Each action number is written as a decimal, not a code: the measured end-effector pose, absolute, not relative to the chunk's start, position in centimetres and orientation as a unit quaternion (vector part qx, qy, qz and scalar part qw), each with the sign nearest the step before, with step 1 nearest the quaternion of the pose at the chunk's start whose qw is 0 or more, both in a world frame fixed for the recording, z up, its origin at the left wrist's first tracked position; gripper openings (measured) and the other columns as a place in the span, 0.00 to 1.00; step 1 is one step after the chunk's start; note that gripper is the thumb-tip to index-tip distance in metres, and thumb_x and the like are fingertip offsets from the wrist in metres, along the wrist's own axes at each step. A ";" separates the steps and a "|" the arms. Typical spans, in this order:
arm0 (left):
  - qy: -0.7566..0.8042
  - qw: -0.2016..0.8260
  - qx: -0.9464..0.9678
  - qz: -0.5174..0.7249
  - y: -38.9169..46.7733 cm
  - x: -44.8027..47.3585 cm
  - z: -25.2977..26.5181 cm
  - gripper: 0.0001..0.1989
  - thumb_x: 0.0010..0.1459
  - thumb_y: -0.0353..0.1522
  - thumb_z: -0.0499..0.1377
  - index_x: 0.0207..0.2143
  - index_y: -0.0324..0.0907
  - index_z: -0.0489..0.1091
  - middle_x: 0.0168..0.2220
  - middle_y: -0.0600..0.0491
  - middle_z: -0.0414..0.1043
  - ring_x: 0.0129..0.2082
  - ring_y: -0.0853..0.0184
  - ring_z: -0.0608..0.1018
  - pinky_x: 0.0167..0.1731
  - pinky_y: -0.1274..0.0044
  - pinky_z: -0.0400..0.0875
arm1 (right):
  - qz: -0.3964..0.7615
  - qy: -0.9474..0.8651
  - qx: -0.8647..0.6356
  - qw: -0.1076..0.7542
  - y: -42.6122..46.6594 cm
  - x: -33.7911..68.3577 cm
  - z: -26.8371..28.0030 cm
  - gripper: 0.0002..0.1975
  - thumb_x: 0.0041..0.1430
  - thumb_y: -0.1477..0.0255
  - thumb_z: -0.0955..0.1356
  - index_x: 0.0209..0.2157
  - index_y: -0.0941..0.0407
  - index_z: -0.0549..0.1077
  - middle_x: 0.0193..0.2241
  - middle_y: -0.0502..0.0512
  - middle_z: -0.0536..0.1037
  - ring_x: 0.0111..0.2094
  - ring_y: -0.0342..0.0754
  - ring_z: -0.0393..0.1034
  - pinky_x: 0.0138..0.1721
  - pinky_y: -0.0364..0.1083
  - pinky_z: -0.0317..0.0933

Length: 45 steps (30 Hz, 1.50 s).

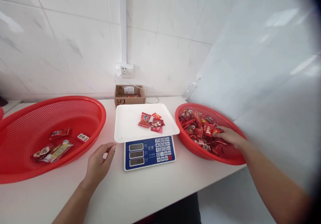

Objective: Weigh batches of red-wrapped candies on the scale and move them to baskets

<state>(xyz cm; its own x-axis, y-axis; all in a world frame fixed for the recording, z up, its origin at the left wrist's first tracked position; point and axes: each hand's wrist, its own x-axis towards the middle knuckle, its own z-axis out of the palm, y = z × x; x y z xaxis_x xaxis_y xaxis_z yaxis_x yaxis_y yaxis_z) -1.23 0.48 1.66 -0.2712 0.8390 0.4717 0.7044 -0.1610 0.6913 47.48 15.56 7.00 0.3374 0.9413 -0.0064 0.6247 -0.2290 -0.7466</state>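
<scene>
My right hand (pixel 229 137) reaches into the right red basket (pixel 184 142), its fingers closed at a red snack packet (pixel 208 129) on top of a heap of similar small packets. Left of the scale, my left hand (pixel 100 162) hovers above the table, thumb and fingertips pinched together with nothing visible between them. On the white weighing tray (pixel 129 123) lie several small red packets (pixel 144 120), bunched right of its middle. Below the tray is the scale's blue panel (pixel 150 153) with number keys and three small displays, whose digits are hard to read.
A larger red basket (pixel 99 117) on the left holds several wrapped snacks (pixel 59 150). Behind the scale sits a small cardboard box (pixel 130 100) with red items inside, below a wall socket (pixel 124 71). Clear plastic (pixel 191 88) lies in the back right corner, by the wall.
</scene>
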 end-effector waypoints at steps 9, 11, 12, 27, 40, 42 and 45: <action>0.639 0.086 0.599 0.475 0.5 -1.3 1.5 0.14 0.54 0.42 0.54 0.33 0.43 0.72 0.27 0.53 0.75 0.26 0.70 0.77 0.17 0.85 0.67 | 0.382 -0.425 -0.738 0.359 15.0 46.9 9.3 0.07 0.53 0.74 0.66 0.35 0.56 0.74 0.34 0.64 0.79 0.32 0.53 0.76 0.32 0.47 0.68; 0.640 0.082 0.596 0.478 0.5 -1.3 1.5 0.14 0.53 0.43 0.54 0.33 0.44 0.72 0.27 0.53 0.76 0.26 0.70 0.77 0.16 0.85 0.67 | 0.381 -0.424 -0.731 0.375 14.9 46.4 9.7 0.10 0.54 0.73 0.66 0.39 0.55 0.73 0.33 0.60 0.80 0.32 0.51 0.76 0.33 0.47 0.69; 0.640 0.081 0.597 0.476 0.6 -1.4 1.4 0.14 0.53 0.43 0.54 0.33 0.44 0.72 0.27 0.53 0.76 0.26 0.70 0.77 0.16 0.85 0.67 | 0.376 -0.429 -0.727 0.382 14.9 46.1 9.9 0.12 0.54 0.73 0.66 0.42 0.55 0.72 0.31 0.58 0.80 0.31 0.51 0.76 0.32 0.47 0.69; 0.628 0.085 0.607 0.479 0.6 -1.6 1.3 0.13 0.54 0.42 0.54 0.33 0.43 0.71 0.27 0.54 0.75 0.26 0.70 0.76 0.18 0.85 0.67 | 0.219 -0.680 -0.552 0.429 18.0 29.8 10.1 0.17 0.56 0.65 0.62 0.45 0.55 0.71 0.27 0.51 0.77 0.30 0.47 0.71 0.35 0.46 0.64; 0.631 0.094 0.594 0.490 0.5 -1.6 1.3 0.13 0.55 0.41 0.53 0.33 0.42 0.71 0.27 0.54 0.74 0.25 0.71 0.76 0.19 0.83 0.67 | 0.226 -0.703 -0.543 0.400 19.6 23.1 10.1 0.16 0.59 0.65 0.60 0.47 0.55 0.68 0.27 0.50 0.76 0.31 0.45 0.70 0.35 0.44 0.61; 0.626 0.096 0.596 0.493 0.5 -1.5 1.3 0.12 0.55 0.40 0.53 0.33 0.42 0.71 0.26 0.54 0.74 0.25 0.71 0.75 0.18 0.84 0.66 | 0.226 -0.709 -0.541 0.392 19.1 23.7 10.4 0.16 0.59 0.64 0.60 0.46 0.55 0.68 0.26 0.50 0.76 0.30 0.45 0.70 0.34 0.44 0.61; 0.620 0.098 0.604 0.490 0.5 -1.2 1.4 0.12 0.55 0.39 0.54 0.33 0.42 0.71 0.27 0.53 0.74 0.26 0.71 0.76 0.17 0.84 0.66 | 0.214 -0.743 -0.529 0.351 18.1 24.0 10.8 0.16 0.60 0.61 0.59 0.42 0.55 0.70 0.25 0.50 0.76 0.30 0.46 0.71 0.34 0.44 0.60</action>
<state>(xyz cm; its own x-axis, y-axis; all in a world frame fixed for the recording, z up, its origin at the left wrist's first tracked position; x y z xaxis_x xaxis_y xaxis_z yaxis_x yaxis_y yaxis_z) -1.21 0.46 1.37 -0.2499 0.8463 0.4705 0.6536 -0.2111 0.7268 24.03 18.07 10.77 -0.1945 0.9356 0.2947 0.6358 0.3490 -0.6884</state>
